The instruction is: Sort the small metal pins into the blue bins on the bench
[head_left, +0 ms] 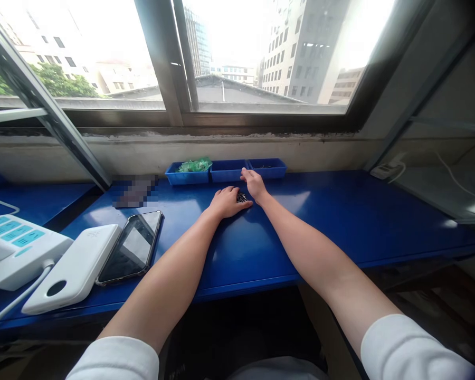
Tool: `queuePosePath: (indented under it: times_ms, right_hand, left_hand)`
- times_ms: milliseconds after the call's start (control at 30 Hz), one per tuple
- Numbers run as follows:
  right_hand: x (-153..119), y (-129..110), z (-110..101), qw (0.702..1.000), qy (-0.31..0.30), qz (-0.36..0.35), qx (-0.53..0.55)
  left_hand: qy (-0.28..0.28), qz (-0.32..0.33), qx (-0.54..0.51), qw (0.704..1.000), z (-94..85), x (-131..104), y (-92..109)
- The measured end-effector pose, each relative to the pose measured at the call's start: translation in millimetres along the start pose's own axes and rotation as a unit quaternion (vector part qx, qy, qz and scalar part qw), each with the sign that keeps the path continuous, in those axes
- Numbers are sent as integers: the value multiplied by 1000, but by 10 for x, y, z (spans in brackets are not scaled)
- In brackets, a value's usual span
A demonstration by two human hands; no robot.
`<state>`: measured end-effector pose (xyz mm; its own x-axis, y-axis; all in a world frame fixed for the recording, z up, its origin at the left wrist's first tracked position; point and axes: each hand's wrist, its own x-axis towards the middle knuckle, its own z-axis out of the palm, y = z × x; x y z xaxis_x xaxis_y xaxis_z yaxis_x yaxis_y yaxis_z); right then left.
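Observation:
My left hand (227, 203) lies on the blue table with its fingers apart, curved around the left side of a small pile of thin dark and silvery pieces (241, 197). Just right of the pile, my right hand (254, 186) is raised with thumb and fingers brought together near the middle bin's front edge; whatever it may hold is too small to make out. Behind the hands stand three blue bins in a row: the left bin (189, 178) with green plastic wrap (195, 165), the middle bin (227, 174), and the right bin (277, 171) with a few small dark pieces.
On the blue table (340, 211), a black phone (132, 247), a white power bank (73, 266) and a white power strip (21, 250) with a cable lie at the left. A blurred-out flat item (136, 191) is behind them. Metal shelf posts flank the window.

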<state>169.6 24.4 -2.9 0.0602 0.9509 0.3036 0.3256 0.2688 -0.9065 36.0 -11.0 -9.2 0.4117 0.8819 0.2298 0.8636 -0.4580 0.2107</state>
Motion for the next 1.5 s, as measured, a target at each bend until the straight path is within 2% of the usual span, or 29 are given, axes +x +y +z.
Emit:
queuePosePath:
  times_ms: [67, 167, 233, 300, 600, 833, 1000, 1200, 1333, 1500]
  right_hand:
    - [-9, 31, -64, 992, -12, -24, -120]
    - [-50, 61, -93, 950, -70, -44, -300]
    - [-76, 67, -77, 925, -101, -61, -360]
    - [-89, 67, -58, 918, -112, -79, -372]
    - [-59, 73, -104, 949, -132, -112, -265]
    - [-42, 120, -119, 981, -98, -72, -148]
    - [-3, 130, -128, 996, -52, -73, -14]
    - [-77, -25, -93, 979, -111, -35, 167]
    - [-80, -41, -72, 976, -103, -35, 186]
    - [-82, -70, -64, 980, -100, 5, 170]
  left_hand:
    - [11, -10, -2, 1000, 3, 13, -14]
    - [27, -20, 0, 999, -10, 13, -22]
    - [37, -33, 2, 999, -18, 8, -22]
    - [38, -47, 3, 998, -19, 7, -22]
    - [16, -39, -34, 999, -3, 27, -60]
    - [29, -35, -74, 996, 3, 22, -91]
    - [86, -25, -81, 993, -41, 10, -82]
    - [173, 1, -102, 980, -171, -19, -53]
    - [201, -3, -100, 975, -177, -23, -68]
    - [205, -13, -87, 975, -154, -12, -83]
